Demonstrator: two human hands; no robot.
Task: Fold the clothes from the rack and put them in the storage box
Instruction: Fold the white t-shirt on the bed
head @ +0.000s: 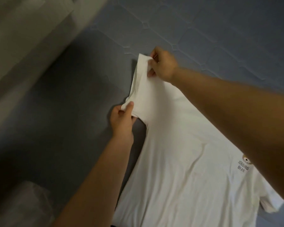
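Both hands grip one sleeve of a white T-shirt spread on a quilted blue-grey bed.

The T-shirt (179, 161) lies flat from centre toward 5 o'clock, its "JOGGING BEAR" logo (244, 163) at 4 o'clock. The left hand (121, 119) pinches the sleeve's (141, 82) lower corner; the right hand (162, 64), at 12 o'clock from it, pinches the upper corner above the bed (220, 30).

A home bedroom: a quilted blue-grey bedspread (220, 38) with a pale curtain (23, 38) beside it.

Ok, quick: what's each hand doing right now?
Left hand: pinching the white T-shirt's sleeve edge.
Right hand: gripping the sleeve's far corner.
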